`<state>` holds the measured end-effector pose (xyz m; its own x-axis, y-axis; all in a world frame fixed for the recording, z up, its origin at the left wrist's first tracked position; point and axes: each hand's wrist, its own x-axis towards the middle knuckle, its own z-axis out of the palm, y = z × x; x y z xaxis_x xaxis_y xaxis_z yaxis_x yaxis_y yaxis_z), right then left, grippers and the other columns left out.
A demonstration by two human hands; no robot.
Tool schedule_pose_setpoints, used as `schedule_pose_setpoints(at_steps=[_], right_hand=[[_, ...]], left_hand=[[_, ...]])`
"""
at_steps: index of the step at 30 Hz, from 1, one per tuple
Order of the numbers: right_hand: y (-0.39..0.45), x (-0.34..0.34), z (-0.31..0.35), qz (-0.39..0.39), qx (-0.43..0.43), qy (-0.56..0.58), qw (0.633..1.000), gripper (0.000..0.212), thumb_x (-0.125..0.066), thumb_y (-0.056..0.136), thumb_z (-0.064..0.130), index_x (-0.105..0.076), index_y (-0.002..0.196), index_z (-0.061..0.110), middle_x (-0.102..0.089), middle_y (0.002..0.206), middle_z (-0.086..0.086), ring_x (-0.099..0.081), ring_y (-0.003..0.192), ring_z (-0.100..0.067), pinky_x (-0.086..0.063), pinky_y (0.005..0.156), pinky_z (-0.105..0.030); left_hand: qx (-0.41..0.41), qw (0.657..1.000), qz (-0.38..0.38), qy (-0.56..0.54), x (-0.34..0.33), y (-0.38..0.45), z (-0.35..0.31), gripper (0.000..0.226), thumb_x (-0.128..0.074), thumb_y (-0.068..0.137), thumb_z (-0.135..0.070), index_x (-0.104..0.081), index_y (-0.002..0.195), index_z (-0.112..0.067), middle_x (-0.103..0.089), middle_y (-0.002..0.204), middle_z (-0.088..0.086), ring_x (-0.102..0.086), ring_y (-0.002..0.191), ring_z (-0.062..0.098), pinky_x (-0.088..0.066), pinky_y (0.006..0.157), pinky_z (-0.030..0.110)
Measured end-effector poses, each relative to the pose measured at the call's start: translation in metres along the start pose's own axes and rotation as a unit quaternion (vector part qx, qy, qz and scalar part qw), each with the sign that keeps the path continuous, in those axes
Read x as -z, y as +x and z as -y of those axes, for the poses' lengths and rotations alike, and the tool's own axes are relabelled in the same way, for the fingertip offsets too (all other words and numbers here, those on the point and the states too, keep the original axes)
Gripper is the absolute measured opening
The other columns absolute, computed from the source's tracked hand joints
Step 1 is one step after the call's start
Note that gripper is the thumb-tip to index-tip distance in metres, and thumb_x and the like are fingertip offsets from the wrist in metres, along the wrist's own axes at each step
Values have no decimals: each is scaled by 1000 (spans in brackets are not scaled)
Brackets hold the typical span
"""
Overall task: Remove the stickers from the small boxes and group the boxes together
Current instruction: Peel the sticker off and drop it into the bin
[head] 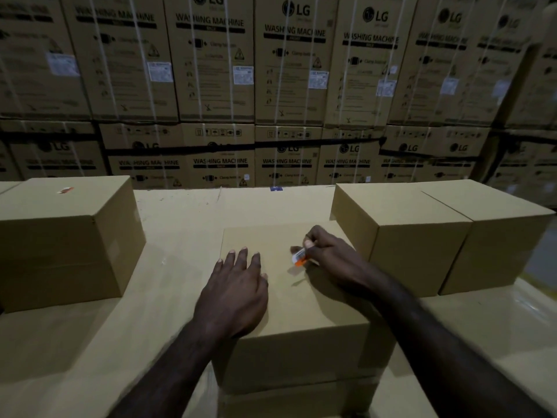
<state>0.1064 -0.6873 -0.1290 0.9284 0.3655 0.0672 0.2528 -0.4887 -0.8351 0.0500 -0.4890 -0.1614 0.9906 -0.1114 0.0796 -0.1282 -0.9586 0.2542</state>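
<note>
A wall of washing-machine cartons (289, 79) stood behind the cardboard-covered table (180, 212). My left hand (235, 291) lay flat and spread on the middle box (289, 300), steadying it. My right hand (328, 254) pinched the white-and-orange sticker (299, 256), half lifted off the lid. It looked thin and tearable (best peeled low, from the freed edge). The left box (69, 236) kept its sticker; two right boxes (437, 233) sat touching.

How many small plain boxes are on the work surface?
4. One at the left, with a sticker on top; one in the middle under the hands; two side by side at the right. More may lie outside the view.
</note>
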Motion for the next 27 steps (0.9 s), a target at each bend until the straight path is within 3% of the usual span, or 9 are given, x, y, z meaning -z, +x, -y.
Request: schedule_pose_setpoints(at_steps=[6, 13, 19, 23, 27], right_hand=[[-10, -15, 2, 62, 25, 22, 998, 15, -41, 100, 31, -53, 102, 21, -65, 114, -4, -60, 115, -17, -48, 99, -52], [-5, -1, 4, 20, 3, 3, 1000, 13, -37, 104, 22, -50, 101, 20, -61, 130, -6, -54, 123, -13, -46, 103, -41], [-13, -13, -3, 66, 19, 23, 997, 14, -41, 101, 28, -52, 103, 20, -64, 119, -3, -58, 119, -14, -47, 101, -50], [-12, 0, -3, 33, -2, 26, 999, 13, -41, 102, 22, -53, 100, 18, -65, 118, -1, -59, 116, -8, -49, 99, -48], [-4, -5, 9, 6, -2, -34, 999, 12, -39, 103, 24, -51, 101, 22, -65, 118, -2, -59, 115, -14, -49, 97, -46]], left_hand=[[5, 1000, -3, 6, -1, 0, -1, 56, -18, 102, -40, -10, 154, -20, -4, 162, 5, -2, 149, 21, -4, 120, 38], [6, 1000, 1, 9, 0, 0, -2, 57, -18, 103, -40, -8, 155, -19, -2, 162, 5, -1, 149, 21, -4, 121, 38], [7, 1000, 1, 5, -1, -1, -1, 57, -18, 103, -41, -9, 155, -21, -3, 162, 4, -2, 149, 20, -4, 120, 38], [6, 1000, -2, 4, 0, 1, -2, 57, -18, 103, -40, -9, 155, -20, -4, 162, 4, -2, 149, 21, -4, 121, 38], [10, 1000, -1, 3, 0, 0, -2, 57, -18, 103, -40, -9, 155, -20, -3, 162, 4, -2, 149, 21, -4, 121, 38]])
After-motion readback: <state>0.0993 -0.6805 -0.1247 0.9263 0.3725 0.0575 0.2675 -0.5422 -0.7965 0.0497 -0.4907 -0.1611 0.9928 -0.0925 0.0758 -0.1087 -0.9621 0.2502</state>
